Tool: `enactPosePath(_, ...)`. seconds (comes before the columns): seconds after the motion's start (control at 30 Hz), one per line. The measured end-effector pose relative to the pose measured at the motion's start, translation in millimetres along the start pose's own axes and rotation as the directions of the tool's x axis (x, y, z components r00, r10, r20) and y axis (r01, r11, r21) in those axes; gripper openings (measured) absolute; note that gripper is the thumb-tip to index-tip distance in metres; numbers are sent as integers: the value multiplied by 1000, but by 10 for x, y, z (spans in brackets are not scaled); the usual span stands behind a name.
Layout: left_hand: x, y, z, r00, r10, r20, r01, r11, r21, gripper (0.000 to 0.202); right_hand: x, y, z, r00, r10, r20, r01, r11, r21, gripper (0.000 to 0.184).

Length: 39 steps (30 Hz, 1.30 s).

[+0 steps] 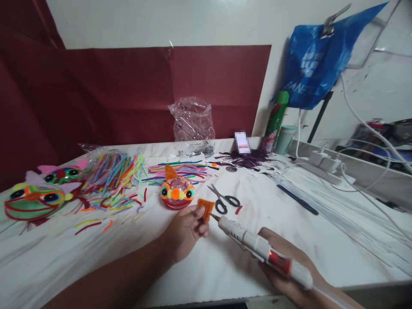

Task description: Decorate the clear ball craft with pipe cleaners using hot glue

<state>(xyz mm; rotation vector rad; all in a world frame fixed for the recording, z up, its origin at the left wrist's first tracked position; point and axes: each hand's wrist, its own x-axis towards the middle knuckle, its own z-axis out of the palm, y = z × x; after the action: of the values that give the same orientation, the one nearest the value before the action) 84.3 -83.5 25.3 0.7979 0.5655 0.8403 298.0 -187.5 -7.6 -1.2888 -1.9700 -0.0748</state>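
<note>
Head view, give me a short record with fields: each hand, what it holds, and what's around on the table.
left hand: fingers pinch an orange piece
right hand: grips a glue gun, nozzle pointing at the orange piece
scissors: flat on the table, beyond the orange piece
fish craft: beyond the left hand
masks: far left
pipe cleaners: loose heap between the masks and the fish craft

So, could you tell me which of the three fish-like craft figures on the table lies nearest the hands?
The small orange-finned figure, just beyond the left hand. The two larger green figures sit at the table's far left edge.
</note>
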Motion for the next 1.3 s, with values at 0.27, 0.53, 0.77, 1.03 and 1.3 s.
enactPosePath(0.27,12,-2,-7,1000,-1,5,1,1000,-28,33,66,-101,-11,989,-140,45,141,990,-28,17)
enactPosePath(0.53,8,4,-9,1000,-8,0,8,998,-56,31,68,-105,-2,982,-176,73,179,983,-35,21)
enactPosePath(0.77,-5,15,3,1000,-11,-1,11,1000,-25,31,85,-64,-11,991,-106,78,112,991,-79,24)
enactPosePath(1.03,1,12,-5,1000,-10,3,10,999,-35,31,82,-130,-55,995,-39,87,43,998,-39,22)
enactPosePath(1.3,-21,1,-7,999,-5,40,5,1000,-8,28,54,-17,-19,995,-4,100,13,996,-93,15)
